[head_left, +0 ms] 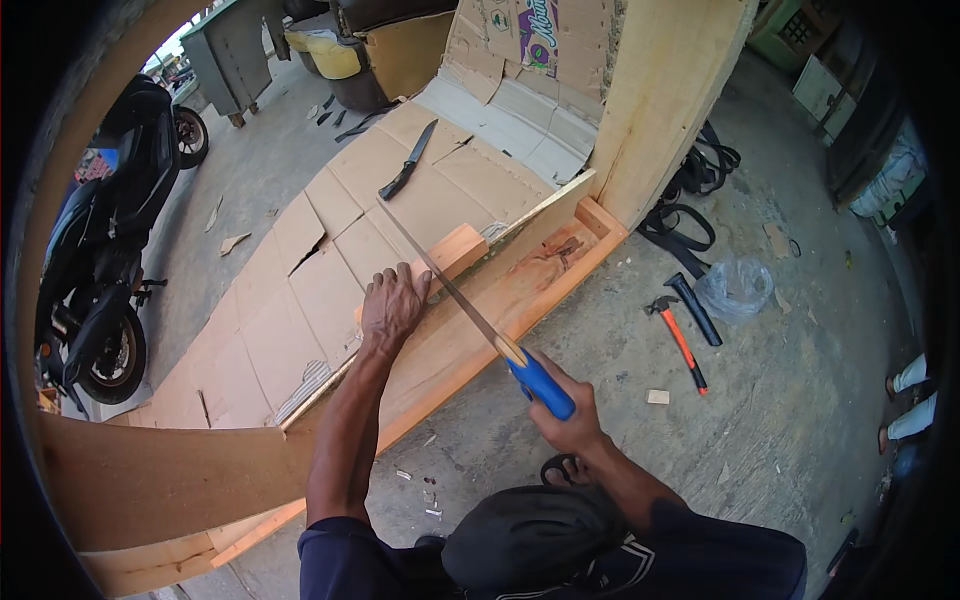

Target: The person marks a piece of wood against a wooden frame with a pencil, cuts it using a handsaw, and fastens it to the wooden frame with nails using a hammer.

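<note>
Your right fingers [583, 398] clamp the saw [478, 318] by its handle; your left hand [395, 308] lies over the wood block [458, 252], its grip unclear. The blade crosses the block, near your left fingers, at the wooden frame's [440, 360] edge. Beyond, a knife [411, 162] lies on cardboard [355, 200]; rightward, a hammer [682, 345] and plastic bag [737, 290] on the floor [740, 430].

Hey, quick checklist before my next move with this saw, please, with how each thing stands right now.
1. Right grip closed around the blue handle of the saw: ok.
2. Left grip resting on the wooden block: ok.
3. Left thumb clear of the blade: not ok; it looks very close.
4. Knife put away: not ok; it lies unsheathed on the cardboard.
5. Hammer off the block: ok; on the floor.
6. Blade seated in a cut: cannot tell at this size.
</note>
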The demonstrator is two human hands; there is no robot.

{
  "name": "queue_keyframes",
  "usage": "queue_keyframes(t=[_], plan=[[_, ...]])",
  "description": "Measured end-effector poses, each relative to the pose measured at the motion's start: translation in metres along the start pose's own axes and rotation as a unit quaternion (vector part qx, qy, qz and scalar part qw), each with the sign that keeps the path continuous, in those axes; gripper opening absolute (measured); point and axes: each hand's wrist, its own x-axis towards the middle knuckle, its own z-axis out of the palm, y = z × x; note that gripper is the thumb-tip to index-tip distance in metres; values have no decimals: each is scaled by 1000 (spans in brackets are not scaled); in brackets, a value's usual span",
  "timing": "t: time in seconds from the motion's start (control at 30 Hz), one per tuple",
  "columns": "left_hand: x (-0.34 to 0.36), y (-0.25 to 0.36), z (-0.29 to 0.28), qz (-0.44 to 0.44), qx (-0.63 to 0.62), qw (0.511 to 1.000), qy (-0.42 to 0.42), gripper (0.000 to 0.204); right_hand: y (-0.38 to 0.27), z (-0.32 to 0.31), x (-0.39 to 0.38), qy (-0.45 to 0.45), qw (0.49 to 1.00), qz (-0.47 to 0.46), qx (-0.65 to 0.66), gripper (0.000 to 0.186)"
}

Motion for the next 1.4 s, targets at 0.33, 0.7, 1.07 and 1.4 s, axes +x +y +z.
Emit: queue_keyframes(t=[0.33,0.7,1.07,1.4], plan=[[6,17,15,-6,4,1000,-6,54,19,30,92,19,999,-49,4,67],[10,12,19,17,20,1000,10,51,9,8,45,23,1000,-17,4,65],[-1,-12,2,-6,40,999,16,50,-23,-16,-42,19,1000,-12,-12,65],[-2,-12,9,-12,69,997,27,53,3,-31,-62,-4,999,-35,-6,65]])
